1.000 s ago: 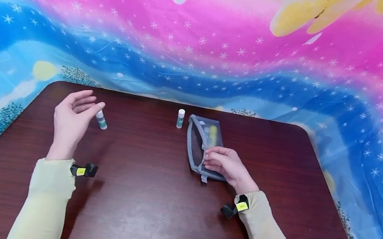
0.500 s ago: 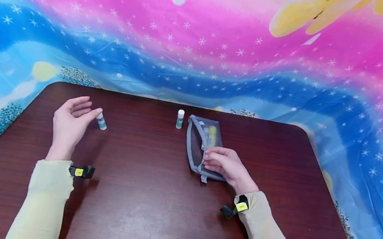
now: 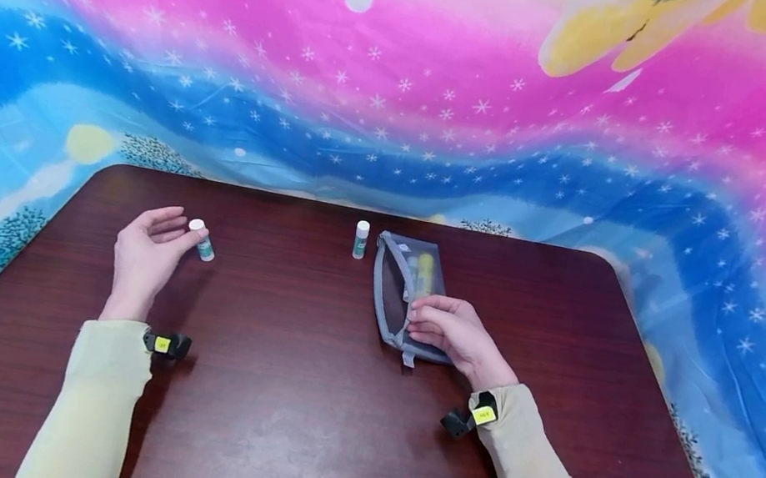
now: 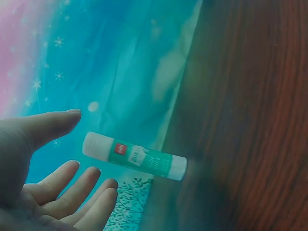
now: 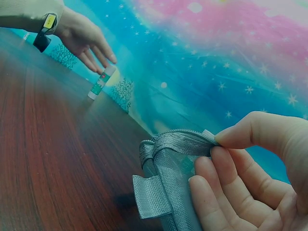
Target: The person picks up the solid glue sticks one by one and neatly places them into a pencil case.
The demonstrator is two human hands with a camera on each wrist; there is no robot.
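A green-and-white glue stick (image 3: 205, 249) stands at the table's left, its white cap up. My left hand (image 3: 148, 255) is beside it with fingers loosely extended; in the left wrist view the thumb and fingertips are spread just short of the cap of the glue stick (image 4: 139, 158). At the right lies a grey mesh zip pouch (image 3: 377, 297), its mouth unzipped and gaping. Thumb and fingers of my right hand (image 3: 454, 331) pinch its zipper edge (image 5: 185, 142). A yellow tube-shaped item (image 3: 426, 270) shows through the mesh inside the pouch.
Another white-capped glue stick (image 3: 361, 240) stands upright near the back, just left of the pouch. A dark red wooden table (image 3: 267, 389) carries everything. Behind its far edge hangs a printed cloth (image 3: 301, 90) in pink and blue.
My left hand has lowered and come slightly nearer, beside the left glue stick, whose cap now shows more fully. The right hand keeps its pinch on the pouch, unmoved.
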